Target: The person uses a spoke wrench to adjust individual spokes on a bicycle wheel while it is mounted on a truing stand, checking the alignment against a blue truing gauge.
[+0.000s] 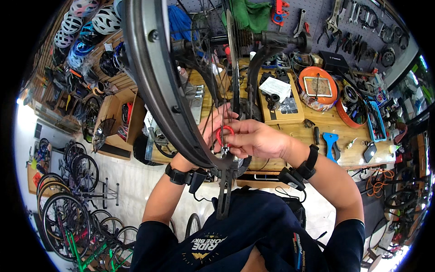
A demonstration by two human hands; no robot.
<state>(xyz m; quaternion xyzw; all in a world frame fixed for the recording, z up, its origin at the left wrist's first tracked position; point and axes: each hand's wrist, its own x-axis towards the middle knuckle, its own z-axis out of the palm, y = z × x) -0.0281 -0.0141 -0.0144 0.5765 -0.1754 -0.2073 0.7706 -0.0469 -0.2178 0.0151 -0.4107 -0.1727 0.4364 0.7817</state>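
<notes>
A bicycle wheel (152,77) with a dark rim stands upright in a dark truing stand (259,61), its near edge low between my forearms. My right hand (263,139) is closed, with thumb and fingers pinching a round red spoke wrench (225,131) beside the spokes just above the rim. On the other side of the wrench, my left hand (217,119) reaches in among the spokes, partly hidden by the rim and spokes. Its fingers are bent close to the wrench; what they grip, if anything, does not show. Below the rim juts a slotted metal arm (224,192) of the stand.
On the wooden workbench (290,140) lie a cardboard box (283,113) with small parts, an orange round tray (318,79), a blue tool (331,146) and a black-handled screwdriver (316,135). Tools hang on the pegboard behind. Helmets (106,20) and bicycles (68,222) fill the left side.
</notes>
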